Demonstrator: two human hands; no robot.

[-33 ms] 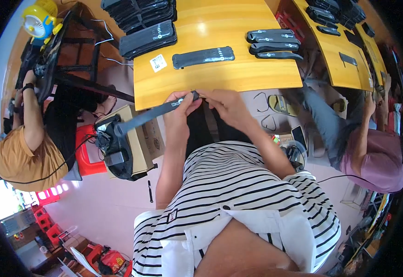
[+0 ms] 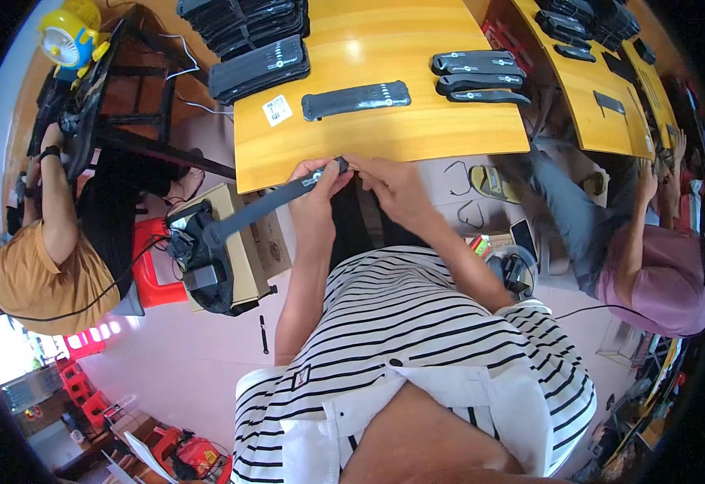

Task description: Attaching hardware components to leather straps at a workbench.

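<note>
My left hand [image 2: 314, 189] is closed round one end of a long black strap [image 2: 267, 203] with pale print on it. The strap's rounded free end hangs down to the left, over the open cardboard box. At the gripped end, my right hand [image 2: 397, 185] has thumb and forefinger pinched together; what lies between those fingertips is too small to make out. Both hands meet just off the near edge of the yellow wooden table [image 2: 449, 137]. Beyond them, a flat black strap bundle [image 2: 356, 100] lies on the tabletop.
Stacked black straps [image 2: 259, 68] fill the table's left side, and several more [image 2: 481, 77] lie at right. A white label [image 2: 276, 110] sits between. On the floor at left stands a cardboard box [image 2: 263, 242] beside a red stool [image 2: 154, 270]. Co-workers sit on both sides.
The strap's free end has dipped slightly and swung a little to the right. Both hands keep the same grip, with barely any shift.
</note>
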